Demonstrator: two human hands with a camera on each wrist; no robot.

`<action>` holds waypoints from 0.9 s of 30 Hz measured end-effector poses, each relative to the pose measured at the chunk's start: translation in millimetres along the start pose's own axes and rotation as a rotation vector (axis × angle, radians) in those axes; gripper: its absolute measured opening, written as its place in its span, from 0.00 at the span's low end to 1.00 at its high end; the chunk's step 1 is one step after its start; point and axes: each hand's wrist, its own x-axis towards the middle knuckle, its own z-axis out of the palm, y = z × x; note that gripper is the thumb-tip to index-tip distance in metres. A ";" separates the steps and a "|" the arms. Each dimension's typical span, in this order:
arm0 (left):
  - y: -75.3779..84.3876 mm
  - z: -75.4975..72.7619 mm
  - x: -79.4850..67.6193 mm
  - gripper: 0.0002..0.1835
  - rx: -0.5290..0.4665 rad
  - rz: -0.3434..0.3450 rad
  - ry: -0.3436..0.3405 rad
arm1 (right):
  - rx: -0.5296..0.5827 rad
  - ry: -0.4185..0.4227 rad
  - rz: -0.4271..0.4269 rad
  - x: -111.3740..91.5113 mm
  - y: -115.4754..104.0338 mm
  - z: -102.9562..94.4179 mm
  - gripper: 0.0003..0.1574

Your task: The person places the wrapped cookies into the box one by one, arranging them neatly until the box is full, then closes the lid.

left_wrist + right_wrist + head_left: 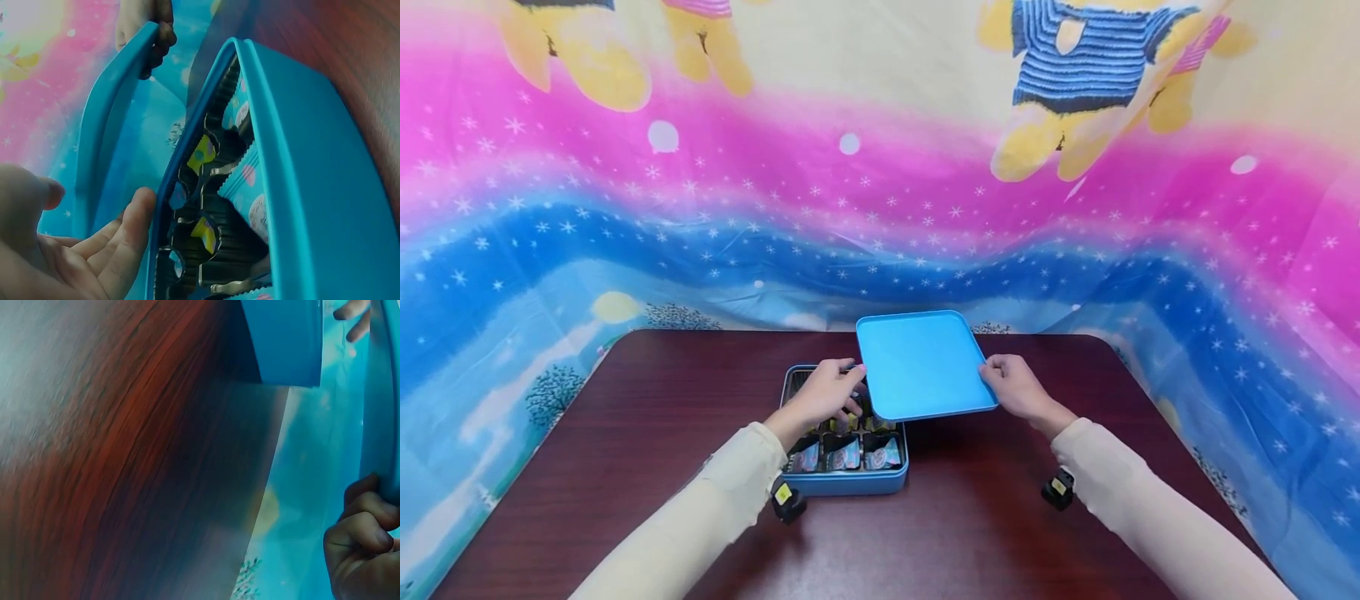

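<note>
A square light-blue lid is held up above the table, its inner side showing in the head view. My right hand grips its right edge, fingers curled round the rim in the right wrist view. My left hand is at the lid's left edge, over the open box; its fingers are extended and loose. Whether it touches the lid cannot be told. The blue tin box stands on the table. Small wrapped packets sit in its black divided tray. The lid and left hand hide the box's far part.
The dark reddish wooden table extends on both sides of the box. Behind it hangs a printed cloth in pink and blue, reaching down round the table's back and sides.
</note>
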 end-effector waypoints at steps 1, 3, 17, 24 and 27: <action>-0.6 -0.6 0.5 0.33 -0.026 -0.004 -0.001 | 0.009 0.007 0.002 -0.1 -2.5 1.7 0.21; -0.9 -2.2 1.0 0.33 -0.065 -0.004 0.001 | 0.022 0.008 -0.006 -0.4 -7.4 5.3 0.21; -11.7 -24.7 -0.4 0.25 -0.044 -0.004 0.073 | 0.145 -0.058 -0.011 2.8 -19.8 27.9 0.20; -14.3 -38.8 -4.2 0.25 -0.029 0.001 0.099 | 0.200 -0.131 0.002 4.0 -25.0 32.2 0.22; -13.3 -42.8 -6.0 0.25 -0.029 -0.003 0.111 | 0.202 -0.151 -0.016 3.8 -26.4 32.8 0.23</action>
